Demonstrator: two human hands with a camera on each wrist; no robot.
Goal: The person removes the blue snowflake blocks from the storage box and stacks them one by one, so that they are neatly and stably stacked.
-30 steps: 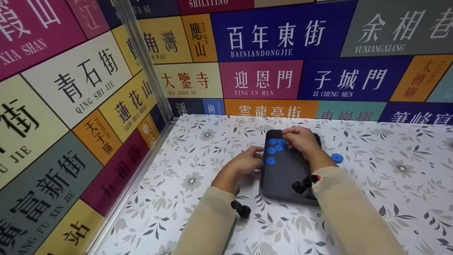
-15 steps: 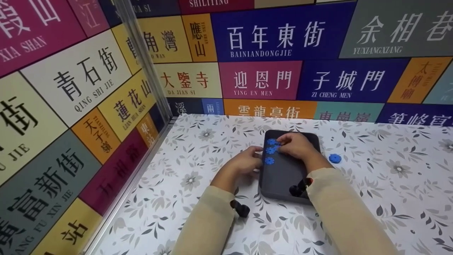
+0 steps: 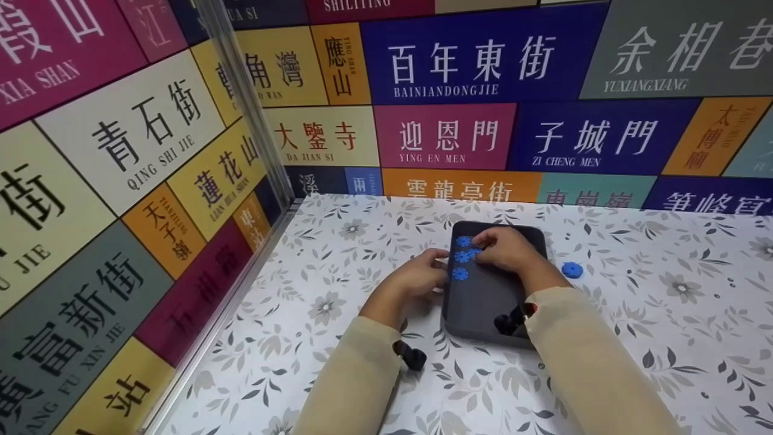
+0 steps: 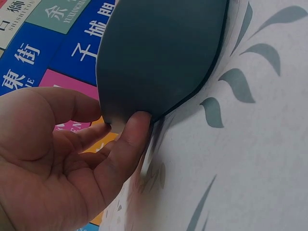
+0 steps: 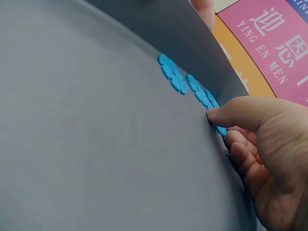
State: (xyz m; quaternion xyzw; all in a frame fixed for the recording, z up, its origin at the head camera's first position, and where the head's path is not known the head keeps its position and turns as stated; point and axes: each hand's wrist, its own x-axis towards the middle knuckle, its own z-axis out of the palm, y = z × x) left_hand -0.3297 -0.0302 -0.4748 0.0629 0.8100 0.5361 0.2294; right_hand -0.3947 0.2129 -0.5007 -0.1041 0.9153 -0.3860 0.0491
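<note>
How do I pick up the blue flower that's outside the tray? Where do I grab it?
I'd pinch the blue flower by opposite sides of its bumpy edge, coming down from above and a little from the right. It's small and lies low on the table, and the dark tray is on its left.

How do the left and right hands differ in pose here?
The left hand grips the dark gray tray at its left side from outside, while the right hand reaches inside it. The right hand pinches a blue flower-shaped disc; the left hand holds no disc. Both emerge from beige sleeves.
</note>
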